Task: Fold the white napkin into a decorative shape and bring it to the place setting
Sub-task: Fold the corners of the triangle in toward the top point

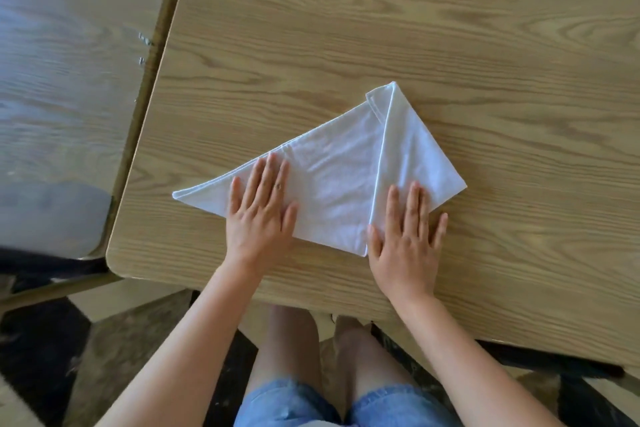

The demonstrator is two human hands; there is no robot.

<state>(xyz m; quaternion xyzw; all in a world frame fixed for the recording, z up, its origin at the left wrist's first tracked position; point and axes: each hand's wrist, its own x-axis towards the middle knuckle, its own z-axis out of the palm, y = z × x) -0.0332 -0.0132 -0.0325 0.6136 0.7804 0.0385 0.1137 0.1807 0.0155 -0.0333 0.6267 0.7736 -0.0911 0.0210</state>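
The white napkin lies flat on the wooden table, folded into a triangle. Its right corner is folded up, so that flap runs to a tip at the top near the middle. The left point still stretches out to the side. My left hand presses flat on the left part of the cloth, fingers straight and together. My right hand presses flat on the lower edge of the folded right flap, fingers spread, partly on the table. No place setting shows in this view.
A second wooden table stands close on the left, with a narrow gap between the two. The table's front edge runs just below my wrists. My knees in denim shorts sit under it.
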